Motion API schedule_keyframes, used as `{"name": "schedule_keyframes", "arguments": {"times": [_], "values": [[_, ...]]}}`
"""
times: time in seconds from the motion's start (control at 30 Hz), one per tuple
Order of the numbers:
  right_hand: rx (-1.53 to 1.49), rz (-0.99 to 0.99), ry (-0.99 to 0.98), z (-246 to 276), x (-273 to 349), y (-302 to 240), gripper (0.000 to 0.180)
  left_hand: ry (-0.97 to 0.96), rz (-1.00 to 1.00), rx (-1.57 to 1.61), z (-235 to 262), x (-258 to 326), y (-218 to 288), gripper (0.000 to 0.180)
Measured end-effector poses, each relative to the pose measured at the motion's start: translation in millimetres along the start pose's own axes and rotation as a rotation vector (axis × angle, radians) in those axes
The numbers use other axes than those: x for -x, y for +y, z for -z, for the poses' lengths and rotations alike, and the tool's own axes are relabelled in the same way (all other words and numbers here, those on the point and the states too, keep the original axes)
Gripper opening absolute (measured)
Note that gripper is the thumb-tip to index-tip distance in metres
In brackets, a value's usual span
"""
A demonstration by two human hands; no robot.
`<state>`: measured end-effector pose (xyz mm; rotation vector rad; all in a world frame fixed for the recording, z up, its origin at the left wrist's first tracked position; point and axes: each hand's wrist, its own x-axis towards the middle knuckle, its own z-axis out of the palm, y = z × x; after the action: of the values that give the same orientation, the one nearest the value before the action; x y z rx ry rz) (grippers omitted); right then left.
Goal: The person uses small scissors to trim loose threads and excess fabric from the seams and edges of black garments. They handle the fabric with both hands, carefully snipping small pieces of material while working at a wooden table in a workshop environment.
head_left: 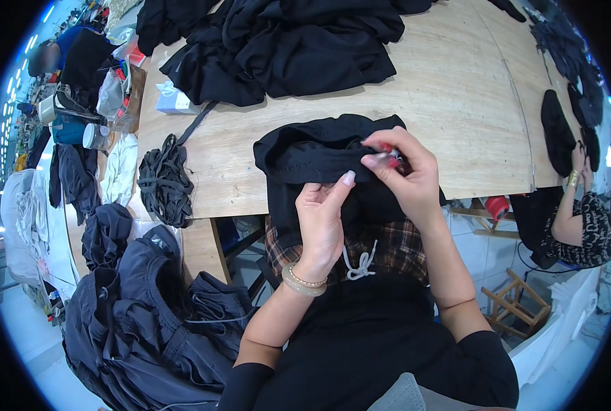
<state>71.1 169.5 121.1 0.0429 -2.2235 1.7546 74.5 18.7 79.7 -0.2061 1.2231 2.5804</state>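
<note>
A black garment (305, 152) with a wide waistband lies over the table's near edge and hangs down onto my lap. Its waist opening faces up. My left hand (325, 209) pinches the near side of the waistband between thumb and fingers. At the right end of that band, my right hand (409, 171) is closed round a small red tool (390, 156), blurred and partly covered by the fingers. It may be a pair of thread snips, but its tip cannot be made out. My right fingertips are close against the black cloth.
Black garments (285, 51) are heaped across the wooden table (456, 103). To the left lie a bundle of dark straps (165, 181), a tissue box (175, 99) and piled dark clothes (148, 315). A wooden stool (516, 303) stands at right, near another person's arm (567, 212).
</note>
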Motion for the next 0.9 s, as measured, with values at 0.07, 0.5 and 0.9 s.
{"name": "schedule_keyframes", "arguments": {"times": [0.07,0.5,0.9], "values": [[0.101,0.141,-0.015,-7.3,-1.4,-0.2,0.029,-0.01,-0.004,-0.01,-0.9,2.7,-0.4,0.017],[-0.237,-0.064,0.035,0.8,-7.5,13.2,0.01,-0.023,0.165,0.173,-1.7,1.9,18.6,0.01],[-0.154,-0.095,0.009,-8.9,-5.8,-2.7,0.006,-0.053,0.11,0.127,-8.2,5.8,20.0,0.013]]}}
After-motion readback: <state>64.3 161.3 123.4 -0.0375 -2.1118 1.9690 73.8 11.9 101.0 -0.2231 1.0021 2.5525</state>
